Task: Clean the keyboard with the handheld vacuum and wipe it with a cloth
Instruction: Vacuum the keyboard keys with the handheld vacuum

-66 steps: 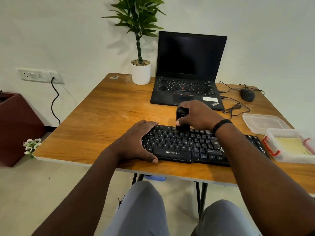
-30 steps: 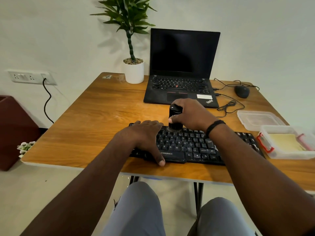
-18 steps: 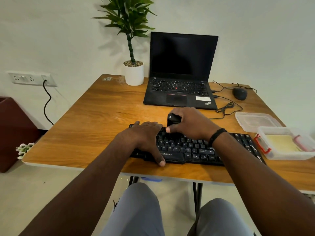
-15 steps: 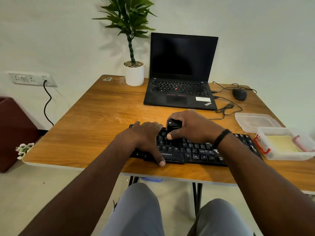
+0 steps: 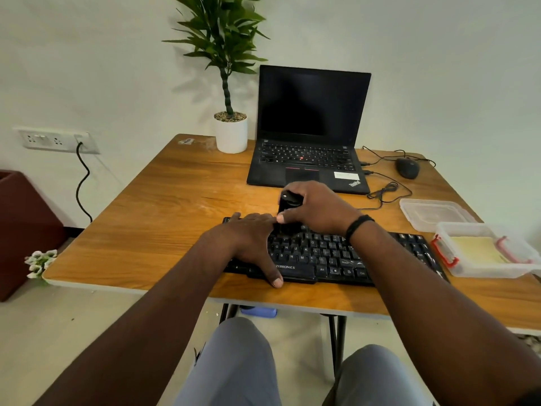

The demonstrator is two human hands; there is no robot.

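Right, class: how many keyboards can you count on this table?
2. One keyboard lies at the near edge under both hands; the other is built into the laptop at the back. None seems hidden.

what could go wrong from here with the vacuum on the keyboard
1. The left hand lies flat over the left end of the keyboard, so the keys under it may get missed.
2. The right hand holds the vacuum upright beside the left fingers; a sideways pass could bump them.
3. The right forearm hovers near the open box at the table's edge and might nudge it.
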